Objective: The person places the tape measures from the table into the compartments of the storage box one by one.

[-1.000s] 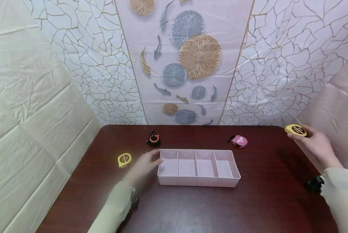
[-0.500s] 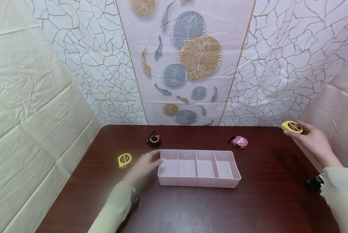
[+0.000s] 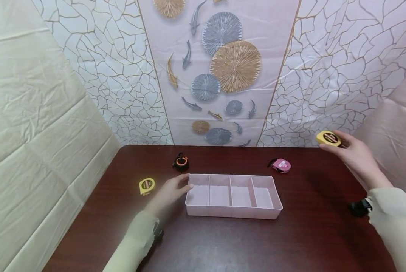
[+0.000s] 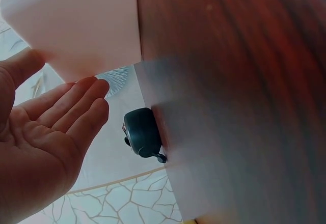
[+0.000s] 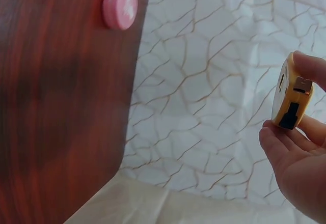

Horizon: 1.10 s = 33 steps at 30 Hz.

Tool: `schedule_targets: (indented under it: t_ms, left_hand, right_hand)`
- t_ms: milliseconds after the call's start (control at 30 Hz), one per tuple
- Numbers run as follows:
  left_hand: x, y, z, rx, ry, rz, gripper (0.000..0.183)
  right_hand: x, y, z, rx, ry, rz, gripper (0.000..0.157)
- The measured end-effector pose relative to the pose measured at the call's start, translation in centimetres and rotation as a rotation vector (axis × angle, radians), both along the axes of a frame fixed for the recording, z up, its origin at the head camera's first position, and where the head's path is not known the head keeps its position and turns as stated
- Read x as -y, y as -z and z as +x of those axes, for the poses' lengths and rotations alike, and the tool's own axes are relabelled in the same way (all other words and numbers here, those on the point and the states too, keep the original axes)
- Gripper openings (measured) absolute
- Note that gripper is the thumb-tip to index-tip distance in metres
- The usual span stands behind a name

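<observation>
The right hand [image 3: 357, 158] is pinching a yellow tape measure [image 3: 325, 138], likely light, rigid and best held by its edges, while the left hand [image 3: 167, 192], fingers [image 4: 90, 119] relaxed, is touching a tray [image 3: 233, 212].

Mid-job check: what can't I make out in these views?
- Head view: smaller lettering on the yellow tape measure in the right hand, too small to read.
- Left wrist view: the inside of the tray, hidden by its own wall.
- Left wrist view: a yellow thing, cut to a sliver by the bottom edge.
- Right wrist view: one end of the pink tape measure, cut off by the top edge.
</observation>
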<state>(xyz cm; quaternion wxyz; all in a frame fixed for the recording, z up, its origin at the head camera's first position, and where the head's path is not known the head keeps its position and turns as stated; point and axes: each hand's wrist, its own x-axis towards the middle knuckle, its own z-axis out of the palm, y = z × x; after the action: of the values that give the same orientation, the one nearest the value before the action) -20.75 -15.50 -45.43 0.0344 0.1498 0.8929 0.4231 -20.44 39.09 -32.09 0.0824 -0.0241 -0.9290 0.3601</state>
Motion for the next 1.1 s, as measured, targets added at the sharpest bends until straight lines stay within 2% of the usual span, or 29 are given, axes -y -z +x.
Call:
schedule_targets:
  t_ms: [333,767,1100]
  left_hand:
    - [0.1,-0.1,0.1,0.006,-0.011,-0.005,0.054]
    - [0.1,-0.2,0.4,0.015,-0.018,0.004,0.056]
    - [0.1,0.2,0.0,-0.002,-0.006,0.001,0.055]
  right_hand:
    - [2.6,-1.6,-0.1,-0.030,-0.044,-0.052,0.090]
    - [5.4,-3.6,-0.2,-0.081,-0.112,-0.014,0.085]
    - [7.1,-4.9,0.0,-0.098,-0.171,0.023,0.083]
